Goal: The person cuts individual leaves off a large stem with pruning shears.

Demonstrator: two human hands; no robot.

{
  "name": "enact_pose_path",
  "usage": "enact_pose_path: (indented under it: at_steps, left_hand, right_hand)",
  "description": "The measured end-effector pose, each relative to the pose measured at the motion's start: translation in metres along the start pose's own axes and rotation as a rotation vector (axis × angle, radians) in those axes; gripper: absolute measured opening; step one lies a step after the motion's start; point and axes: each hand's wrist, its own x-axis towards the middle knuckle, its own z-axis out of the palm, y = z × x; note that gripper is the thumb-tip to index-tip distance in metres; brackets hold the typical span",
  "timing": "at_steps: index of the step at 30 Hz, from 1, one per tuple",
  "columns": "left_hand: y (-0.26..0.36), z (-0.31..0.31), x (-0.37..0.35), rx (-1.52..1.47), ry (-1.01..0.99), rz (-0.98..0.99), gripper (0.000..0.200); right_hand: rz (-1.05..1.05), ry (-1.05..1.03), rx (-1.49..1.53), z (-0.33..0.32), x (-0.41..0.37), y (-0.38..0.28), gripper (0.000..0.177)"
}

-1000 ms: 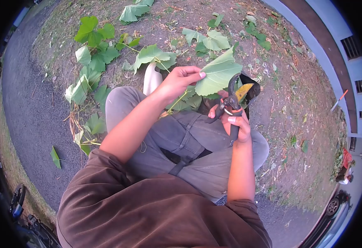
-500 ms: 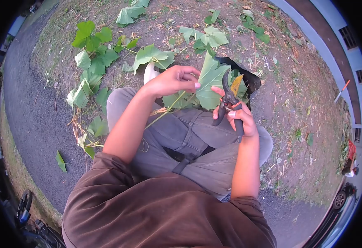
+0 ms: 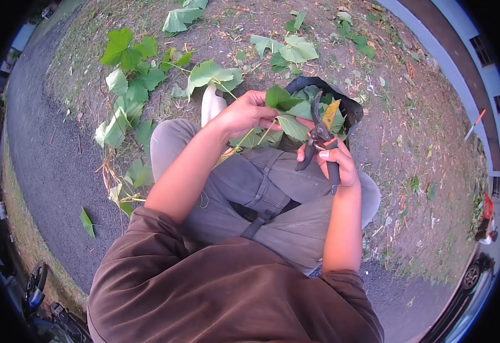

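My left hand [image 3: 244,116] is closed in a pinch on a green leaf [image 3: 293,127], beside a thin vine stem [image 3: 249,137] that runs down toward my lap. In my right hand [image 3: 342,164] are pruning shears [image 3: 320,134] with black handles and one yellowish blade, their jaws apart and pointing away from me. Fingertips of that hand reach behind the shears toward the same leaf. Just beyond both hands sits a black bag [image 3: 351,108], its mouth open, with green leaves inside. The shears and leaves hide part of it.
Cut vines with broad leaves [image 3: 127,94] lie on the ground at left. More loose leaves [image 3: 297,49] are scattered ahead. My crossed legs [image 3: 204,171] are below my hands. Asphalt [image 3: 50,143] runs along the left, and a parked car [image 3: 470,276] stands at far right.
The large leaf that stood spread out before the bag is now lower and folded between my hands, so more of the bag's contents show. My left hand has shifted slightly right.
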Motion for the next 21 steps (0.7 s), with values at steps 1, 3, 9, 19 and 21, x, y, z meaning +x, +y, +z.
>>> enact_pose_path:
  at_steps: [1,3,9,19,21]
  left_hand:
    - [-0.004,-0.006,0.003,0.001,0.000,0.001,0.018]
    - [-0.009,-0.019,0.007,-0.074,-0.104,0.035,0.017]
    - [-0.005,-0.018,0.011,-0.081,-0.063,0.019,0.021]
    - [0.005,0.000,0.003,0.685,0.015,0.426,0.037]
    - [0.007,0.004,0.001,1.082,0.008,0.572,0.040]
  right_hand:
    - [-0.001,-0.001,0.000,0.001,0.000,-0.001,0.084]
    - [-0.062,-0.033,0.001,0.006,0.000,-0.005,0.089]
    - [-0.087,0.042,0.021,0.006,0.003,-0.007,0.095]
    - [-0.257,0.204,-0.097,0.010,0.005,-0.017,0.091]
    - [-0.258,0.241,-0.209,0.016,0.003,-0.020,0.090]
